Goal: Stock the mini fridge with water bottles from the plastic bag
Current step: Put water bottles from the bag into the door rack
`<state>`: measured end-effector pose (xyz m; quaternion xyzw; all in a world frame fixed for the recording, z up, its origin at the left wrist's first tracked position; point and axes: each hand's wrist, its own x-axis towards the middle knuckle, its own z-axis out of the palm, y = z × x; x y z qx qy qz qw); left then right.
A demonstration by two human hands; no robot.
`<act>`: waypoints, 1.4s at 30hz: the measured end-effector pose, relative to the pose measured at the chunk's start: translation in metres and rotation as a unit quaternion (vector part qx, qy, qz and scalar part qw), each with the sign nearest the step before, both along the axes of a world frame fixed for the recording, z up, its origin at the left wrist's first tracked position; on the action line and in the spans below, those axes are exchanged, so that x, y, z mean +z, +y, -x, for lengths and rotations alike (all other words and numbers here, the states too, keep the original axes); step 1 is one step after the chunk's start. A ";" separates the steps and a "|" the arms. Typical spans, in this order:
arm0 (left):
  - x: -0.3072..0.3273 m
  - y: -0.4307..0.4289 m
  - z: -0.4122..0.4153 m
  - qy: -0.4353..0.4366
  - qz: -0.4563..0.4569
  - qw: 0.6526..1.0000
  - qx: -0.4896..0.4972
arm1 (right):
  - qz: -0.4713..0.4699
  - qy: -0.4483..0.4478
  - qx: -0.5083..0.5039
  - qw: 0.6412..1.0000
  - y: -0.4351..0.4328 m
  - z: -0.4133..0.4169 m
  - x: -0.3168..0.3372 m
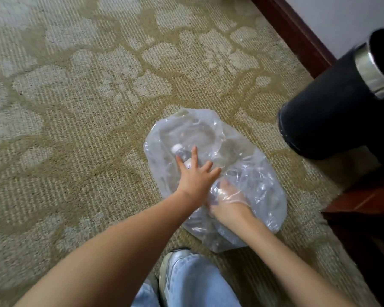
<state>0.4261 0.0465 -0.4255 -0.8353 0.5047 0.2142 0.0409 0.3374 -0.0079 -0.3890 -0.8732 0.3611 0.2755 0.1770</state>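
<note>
A clear plastic bag [248, 173] lies on the patterned carpet, holding water bottles seen dimly through the film. One bottle with a white cap [178, 149] shows near the bag's left side. My left hand [195, 176] lies on top of the bag with fingers spread, pressing over that bottle. My right hand [227, 199] is inside the bag, seen through the plastic; its fingers are blurred by the film, so its hold cannot be made out. The mini fridge is not in view.
A black cylindrical bin with a silver rim [341, 100] stands to the right of the bag. A dark wooden skirting board [297, 34] runs along the white wall at upper right. Dark wood furniture [364, 207] sits at right. My shoe and jeans [186, 275] are below.
</note>
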 end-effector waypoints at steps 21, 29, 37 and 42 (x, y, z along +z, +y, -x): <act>-0.017 0.028 -0.010 0.079 -0.015 0.990 0.118 | 0.107 -0.256 0.101 0.956 0.004 0.073 0.086; -0.017 0.028 0.000 0.000 -0.088 0.991 0.101 | 0.024 -0.490 -0.195 0.849 -0.023 0.039 0.103; -0.011 0.031 0.009 -0.003 -0.113 0.990 0.087 | -0.208 -0.508 -0.489 0.678 -0.028 0.028 0.105; 0.025 0.026 -0.010 0.413 0.025 0.879 0.238 | -0.313 -0.487 -0.477 0.661 -0.020 0.011 0.100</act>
